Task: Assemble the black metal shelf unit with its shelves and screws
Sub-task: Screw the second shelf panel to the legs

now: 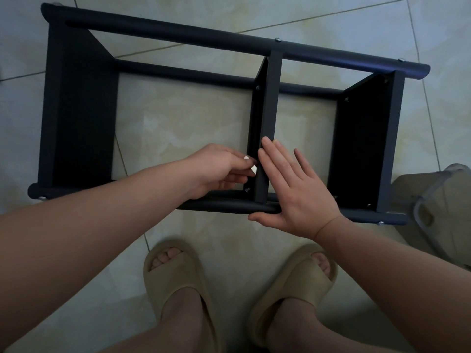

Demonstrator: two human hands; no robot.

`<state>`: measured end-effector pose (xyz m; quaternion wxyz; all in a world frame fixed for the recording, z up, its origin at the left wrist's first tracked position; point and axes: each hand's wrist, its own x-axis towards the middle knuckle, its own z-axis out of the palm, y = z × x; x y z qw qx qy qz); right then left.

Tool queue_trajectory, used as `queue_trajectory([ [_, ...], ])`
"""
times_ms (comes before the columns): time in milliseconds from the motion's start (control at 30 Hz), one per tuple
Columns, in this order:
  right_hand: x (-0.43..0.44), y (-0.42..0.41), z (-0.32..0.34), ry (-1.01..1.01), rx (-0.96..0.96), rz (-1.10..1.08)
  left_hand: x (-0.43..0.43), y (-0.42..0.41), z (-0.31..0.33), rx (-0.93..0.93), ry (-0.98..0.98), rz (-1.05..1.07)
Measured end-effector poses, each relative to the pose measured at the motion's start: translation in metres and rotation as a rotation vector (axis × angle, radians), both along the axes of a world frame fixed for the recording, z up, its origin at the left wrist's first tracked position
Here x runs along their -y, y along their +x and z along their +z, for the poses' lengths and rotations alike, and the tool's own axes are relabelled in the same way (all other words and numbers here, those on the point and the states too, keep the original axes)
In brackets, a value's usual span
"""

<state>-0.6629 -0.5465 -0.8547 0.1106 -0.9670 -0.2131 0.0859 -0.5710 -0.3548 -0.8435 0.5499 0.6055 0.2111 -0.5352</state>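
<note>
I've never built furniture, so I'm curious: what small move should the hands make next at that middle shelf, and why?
Likely the left hand lowers the small pale piece it pinches to the screw at the near end of the middle shelf and turns it. The right hand lies flat against that shelf, steadying it. What the piece is I cannot tell.

A pale marbled tile floor (221, 233) with thin dark grout lines fills the view. Two beige open-toed slide sandals, the left sandal (175, 273) and the right sandal (300, 278), stand side by side on it. At the right edge sits a partly cut-off clear plastic container (443, 210).
</note>
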Motion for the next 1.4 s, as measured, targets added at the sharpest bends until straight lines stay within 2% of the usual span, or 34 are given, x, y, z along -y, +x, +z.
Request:
queue_trajectory([
  [567,0.0001,0.0001,0.0003,0.002,0.003,-0.001,-0.0015,0.0002,-0.0038,0.044,0.036,-0.009],
  [1400,-0.0005,0.0009,0.0029,-0.019,-0.037,0.001,-0.0068,0.0022,-0.0031,0.121,-0.032,-0.232],
])
